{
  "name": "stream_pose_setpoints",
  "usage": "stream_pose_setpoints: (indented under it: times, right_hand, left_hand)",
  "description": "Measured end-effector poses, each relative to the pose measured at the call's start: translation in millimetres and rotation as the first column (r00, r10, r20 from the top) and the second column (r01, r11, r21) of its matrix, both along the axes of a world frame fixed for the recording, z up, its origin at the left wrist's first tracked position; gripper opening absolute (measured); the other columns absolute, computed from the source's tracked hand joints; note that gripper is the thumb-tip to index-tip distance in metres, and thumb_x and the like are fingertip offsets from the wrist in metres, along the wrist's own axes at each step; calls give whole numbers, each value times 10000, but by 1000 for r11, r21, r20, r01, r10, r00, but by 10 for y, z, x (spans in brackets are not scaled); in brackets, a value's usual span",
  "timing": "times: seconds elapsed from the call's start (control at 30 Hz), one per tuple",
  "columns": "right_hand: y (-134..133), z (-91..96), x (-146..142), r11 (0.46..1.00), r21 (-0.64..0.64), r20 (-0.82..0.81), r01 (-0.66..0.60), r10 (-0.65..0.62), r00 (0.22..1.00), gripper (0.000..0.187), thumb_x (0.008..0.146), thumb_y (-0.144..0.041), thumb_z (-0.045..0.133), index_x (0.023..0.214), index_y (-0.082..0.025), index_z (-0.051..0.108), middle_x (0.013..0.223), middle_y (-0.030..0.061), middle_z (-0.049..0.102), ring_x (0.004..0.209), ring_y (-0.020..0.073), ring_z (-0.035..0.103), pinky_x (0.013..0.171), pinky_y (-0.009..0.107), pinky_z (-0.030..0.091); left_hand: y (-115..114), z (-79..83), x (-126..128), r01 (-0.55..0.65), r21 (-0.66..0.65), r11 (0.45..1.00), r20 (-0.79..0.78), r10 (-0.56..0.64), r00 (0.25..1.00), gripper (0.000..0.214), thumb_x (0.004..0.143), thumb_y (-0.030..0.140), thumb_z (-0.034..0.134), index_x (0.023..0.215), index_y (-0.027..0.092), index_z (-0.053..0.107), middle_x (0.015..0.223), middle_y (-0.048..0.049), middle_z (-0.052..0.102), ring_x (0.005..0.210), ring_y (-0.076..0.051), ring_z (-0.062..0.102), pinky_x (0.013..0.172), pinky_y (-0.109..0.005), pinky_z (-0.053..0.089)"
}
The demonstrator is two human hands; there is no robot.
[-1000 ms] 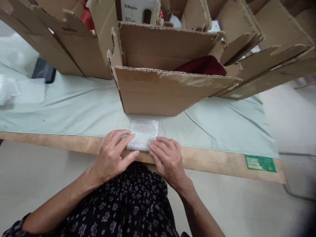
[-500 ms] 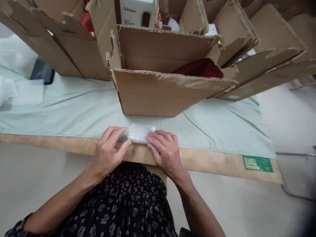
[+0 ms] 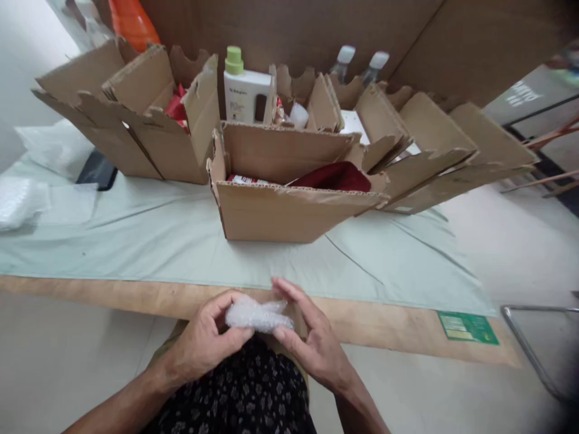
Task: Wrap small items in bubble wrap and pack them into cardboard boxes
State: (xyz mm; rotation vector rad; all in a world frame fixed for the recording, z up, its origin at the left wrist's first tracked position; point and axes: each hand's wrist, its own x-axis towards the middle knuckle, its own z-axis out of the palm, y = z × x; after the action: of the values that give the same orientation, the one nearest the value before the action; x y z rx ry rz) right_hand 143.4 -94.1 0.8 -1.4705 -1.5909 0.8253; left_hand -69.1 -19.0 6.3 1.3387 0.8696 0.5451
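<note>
A folded piece of bubble wrap [image 3: 259,316] is held up just over the table's near edge, in front of my body. My left hand [image 3: 208,330] grips its left end, thumb in front and fingers behind. At the right end, the thumb of my right hand [image 3: 312,337] touches the wrap, while its fingers stand apart from the thumb, stretched up and slightly blurred. A flap of the wrap sticks up toward the right hand. Whether anything lies inside the wrap cannot be made out.
An open cardboard box [image 3: 271,211] with dark red cloth [image 3: 335,176] stands ahead. More cardboard boxes [image 3: 154,141] line the back, with a white bottle with a green cap [image 3: 244,90]. Bubble wrap [image 3: 18,202] and a black phone-like object [image 3: 97,170] lie left. A green card [image 3: 468,327] sits right.
Both hands have lifted the bubble wrap off the table toward my body, and it now looks folded. The right fingers have come away from it. The camera view has tilted up.
</note>
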Motion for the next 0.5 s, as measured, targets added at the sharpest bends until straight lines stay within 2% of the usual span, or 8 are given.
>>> stream_pose_setpoints:
  times: [0.1,0.17,0.2,0.27,0.33,0.4,0.43,0.5]
  right_hand:
    - [50,138,156,989,-46,-98,-143,138,986,233,966,-278,657,1187,-252,726,1056,53,792,953,208,752,851,337,612]
    - [93,309,318,986,37,-71,-160,162,984,163,972,-238,649,1095,-272,749,960,25,784,881,189,743,786,306,608]
    - [114,424,422,986,93,-40,-140,144,989,192,972,-222,652,1120,-295,749,978,20,783,897,190,743,780,306,611]
    - [162,714,657,971,229,32,-67,61,998,283,978,-205,655,1207,-351,736,1050,15,779,956,198,743,796,321,620]
    - [248,1060,888,924,379,130,52,-109,986,312,981,-208,670,1229,-386,739,1089,11,765,987,199,733,823,336,610]
    - [411,1416,1068,856,504,277,115,-286,917,250,975,-260,708,1178,-393,767,1083,12,749,965,192,711,821,339,572]
    - [528,1580,1132,836,540,370,95,-337,865,203,972,-303,722,1143,-393,782,1062,12,744,938,190,697,807,341,548]
    - [820,1847,1209,849,526,575,-45,-316,755,142,983,-395,703,1088,-388,799,1003,13,744,859,189,665,770,356,507]
  left_hand:
    - [45,57,-1,136,172,976,-19,-135,991,152,887,228,673,1032,214,717,974,-35,749,823,-167,688,719,-248,564]
    - [167,157,-45,154,383,911,2,-168,986,317,871,227,706,1187,243,688,1088,-49,754,933,-197,711,797,-280,589]
    - [260,232,-76,122,509,852,17,-151,988,424,865,219,718,1281,256,650,1158,-62,744,1012,-217,710,857,-307,596]
    - [500,426,-133,-4,752,659,39,-39,999,553,866,187,712,1399,257,581,1281,-93,706,1167,-255,671,993,-384,575]
    - [773,639,-138,-96,918,386,58,109,992,547,864,149,705,1393,234,591,1350,-121,673,1282,-298,617,1096,-471,518]
    - [1020,809,-68,-97,985,142,64,224,973,522,843,140,736,1349,196,620,1378,-146,662,1345,-344,579,1144,-535,470]
    - [1116,860,-11,-78,995,68,58,253,966,498,839,136,747,1321,177,631,1360,-153,673,1349,-353,579,1146,-542,467]
    - [1234,887,118,-45,999,19,38,258,965,381,850,108,738,1220,155,658,1256,-137,721,1319,-338,607,1129,-514,487]
